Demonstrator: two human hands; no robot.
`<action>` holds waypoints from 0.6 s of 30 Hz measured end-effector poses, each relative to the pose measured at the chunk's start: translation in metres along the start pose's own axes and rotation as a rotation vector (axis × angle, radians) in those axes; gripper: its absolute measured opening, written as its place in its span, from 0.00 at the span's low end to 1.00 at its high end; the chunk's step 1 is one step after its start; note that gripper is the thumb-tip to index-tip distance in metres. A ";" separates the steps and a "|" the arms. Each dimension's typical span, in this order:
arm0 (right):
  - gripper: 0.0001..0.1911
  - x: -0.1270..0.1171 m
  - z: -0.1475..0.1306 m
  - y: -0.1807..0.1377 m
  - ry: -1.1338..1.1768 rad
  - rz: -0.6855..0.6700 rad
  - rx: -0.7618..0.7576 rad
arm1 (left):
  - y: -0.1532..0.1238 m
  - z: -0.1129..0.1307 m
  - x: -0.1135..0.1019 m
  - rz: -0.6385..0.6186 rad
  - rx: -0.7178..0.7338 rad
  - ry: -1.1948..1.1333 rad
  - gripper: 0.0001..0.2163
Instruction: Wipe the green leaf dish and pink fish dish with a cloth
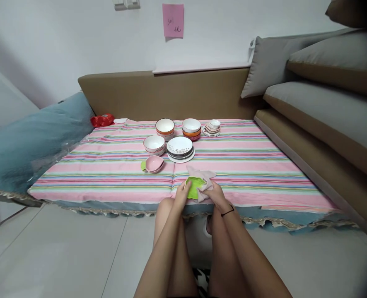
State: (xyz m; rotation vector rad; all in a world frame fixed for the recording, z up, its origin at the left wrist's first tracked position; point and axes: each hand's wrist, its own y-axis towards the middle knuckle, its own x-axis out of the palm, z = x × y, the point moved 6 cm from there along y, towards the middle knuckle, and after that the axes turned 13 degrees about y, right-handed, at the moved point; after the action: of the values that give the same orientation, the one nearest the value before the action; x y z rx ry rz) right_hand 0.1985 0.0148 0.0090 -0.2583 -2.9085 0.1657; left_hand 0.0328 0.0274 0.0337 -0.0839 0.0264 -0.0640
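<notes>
Between my hands, over the front edge of the striped cloth, is a bright green leaf-shaped dish [196, 187]. My left hand [182, 193] grips its left rim, thumb on top. My right hand [213, 193] is closed on a pale pinkish-grey cleaning cloth [206, 176], pressed against the dish's right side; the cloth also spreads behind the dish. Up and to the left sit stacked pink leaf-shaped bowls [154, 164] with a green handle. Just beyond the dish stands a pile of plates [179, 145] with dark rims, a white one at the bottom.
Stacked bowls stand farther back: a left stack [154, 143], a middle stack [165, 126] and a right stack [191, 126]. Small dishes [213, 126] are piled beside them. A red item [102, 120] lies at the back left. Large cushions [326, 99] rise on the right.
</notes>
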 end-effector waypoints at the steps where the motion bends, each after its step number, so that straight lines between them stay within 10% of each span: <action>1: 0.30 -0.001 0.000 0.000 -0.014 0.019 -0.018 | -0.003 0.001 0.002 -0.033 0.014 0.008 0.17; 10: 0.30 -0.001 0.000 -0.004 0.204 0.024 0.022 | -0.014 0.010 -0.005 0.047 0.069 -0.019 0.17; 18: 0.28 -0.011 0.000 -0.005 0.280 0.151 0.001 | -0.028 0.018 0.013 -0.155 0.284 0.161 0.29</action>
State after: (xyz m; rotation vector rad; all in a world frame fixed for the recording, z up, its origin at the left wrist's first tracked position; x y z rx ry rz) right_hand 0.2088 0.0080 0.0076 -0.4620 -2.6112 0.1420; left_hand 0.0446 0.0006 0.0538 0.2040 0.1710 -0.2288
